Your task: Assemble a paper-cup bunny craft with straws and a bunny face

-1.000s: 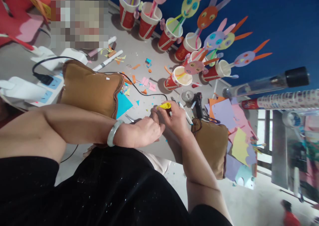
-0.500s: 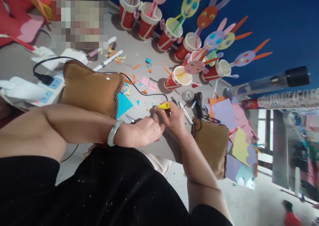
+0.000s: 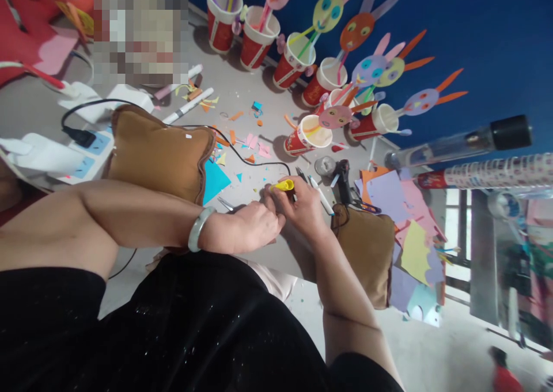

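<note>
Yellow tube [image 3: 286,185], partly covered by right hand [image 3: 301,204], left hand's [image 3: 258,225] fingertips indistinct

- Black top [image 3: 190,323], dark all over, its cloth catching a faint sheen across the front.
- Tiny bright specks scattered over that front; too small to tell whether they are glints, trim or lint.
- Left sleeve [image 3: 47,308], short, black and loose, its hem ending above the elbow.
- Right sleeve [image 3: 360,366], matching in black, also short, partly cut off by the lower edge of the view.
- Bangle [image 3: 201,229] just behind the left hand [image 3: 246,229]: a smooth, thick, rounded ring, pale grey-green, with a glossy highlight.
- Right hand [image 3: 302,206], ungloved like the left, its forearm bare up to the sleeve.
</note>
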The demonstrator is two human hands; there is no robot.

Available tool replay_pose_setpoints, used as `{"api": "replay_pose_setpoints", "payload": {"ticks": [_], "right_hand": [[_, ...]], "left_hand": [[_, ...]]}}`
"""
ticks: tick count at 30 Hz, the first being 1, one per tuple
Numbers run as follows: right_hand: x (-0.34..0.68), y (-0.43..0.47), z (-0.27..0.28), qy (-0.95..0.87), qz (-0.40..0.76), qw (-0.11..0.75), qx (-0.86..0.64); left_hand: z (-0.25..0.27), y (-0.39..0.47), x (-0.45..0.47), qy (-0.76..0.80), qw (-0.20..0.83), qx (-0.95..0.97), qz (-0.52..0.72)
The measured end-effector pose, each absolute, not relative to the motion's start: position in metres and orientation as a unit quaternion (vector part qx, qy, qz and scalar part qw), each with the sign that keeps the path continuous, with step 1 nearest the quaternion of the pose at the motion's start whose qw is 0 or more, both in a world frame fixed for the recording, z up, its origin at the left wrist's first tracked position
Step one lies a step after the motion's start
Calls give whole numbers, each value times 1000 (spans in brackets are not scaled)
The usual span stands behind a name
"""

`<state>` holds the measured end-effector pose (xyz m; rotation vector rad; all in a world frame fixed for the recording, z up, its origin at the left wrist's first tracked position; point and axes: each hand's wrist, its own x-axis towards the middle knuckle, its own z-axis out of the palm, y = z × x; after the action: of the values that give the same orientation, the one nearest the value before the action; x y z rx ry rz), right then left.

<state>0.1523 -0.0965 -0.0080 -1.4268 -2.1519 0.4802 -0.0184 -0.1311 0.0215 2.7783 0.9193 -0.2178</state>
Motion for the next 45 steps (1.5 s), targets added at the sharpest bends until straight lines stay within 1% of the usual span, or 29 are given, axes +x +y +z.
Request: {"api": "replay_pose_setpoints", "payload": {"ticks": [6, 10, 14, 19, 23, 29, 31, 33, 36, 40, 42, 45], "right_hand": [[151, -96, -8, -790, 169, 264, -526], [151, -97, -7, -795, 163, 257, -525], [152, -96, -7, -789, 168, 270, -526], [152, -97, -8, -791, 172, 260, -526], [151, -97, -9, -783, 168, 273, -533], [149, -99, -8, -778, 181, 282, -532], [147, -100, -8, -759, 204, 303, -539], [148, -101, -7, -722, 238, 344, -551], [153, -98, -2, -649, 271, 435, -562], [167, -93, 10, -552, 311, 553, -541], [174, -93, 17, -495, 363, 584, -531], [180, -97, 27, -428, 455, 585, -517]], "left_hand": [[25, -130, -19, 307, 95, 943, -87], [22, -131, -20, 303, 99, 945, -70], [22, -131, -20, 319, 108, 940, -51], [28, -130, -21, 302, 107, 943, -87], [30, -130, -21, 302, 89, 945, -94], [33, -128, -21, 291, 96, 946, -108], [32, -128, -21, 296, 91, 945, -105], [30, -128, -20, 301, 85, 944, -100], [29, -128, -20, 301, 85, 945, -92], [32, -125, -20, 303, 97, 943, -101], [33, -123, -20, 305, 115, 939, -106], [30, -122, -19, 314, 131, 935, -95]]}}
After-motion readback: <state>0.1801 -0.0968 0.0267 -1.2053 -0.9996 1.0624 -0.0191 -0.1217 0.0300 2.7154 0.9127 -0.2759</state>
